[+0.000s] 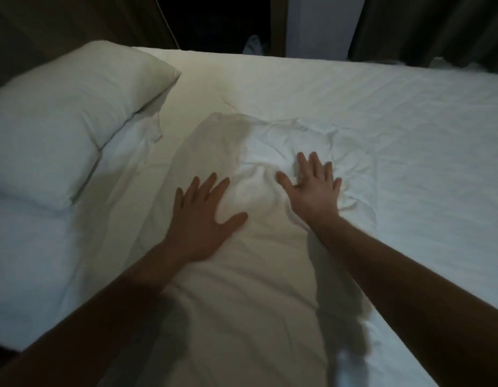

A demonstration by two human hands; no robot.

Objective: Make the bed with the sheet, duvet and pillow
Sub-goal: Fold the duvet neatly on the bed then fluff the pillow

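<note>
A person's left hand [199, 219] and right hand [312, 188], fingers spread, press flat on the rumpled white sheet [270, 141] at mid-bed; the pillow [63, 118] lies at ten o'clock.

both hands flat, fingers spread

both bare forearms reach forward from the bottom edge of the view and draw closer together toward the hands. the left hand [199, 219] lies palm down with its fingers straight and fanned apart, the thumb stretched out to the right toward the other hand. the right hand [312, 188] lies palm down a little farther ahead, its fingers straight and spread, the thumb angled out to the left. the two thumbs point at each other with a gap between them. neither hand curls round anything. the left arm is darker, in shadow; the right arm catches more light.
</note>
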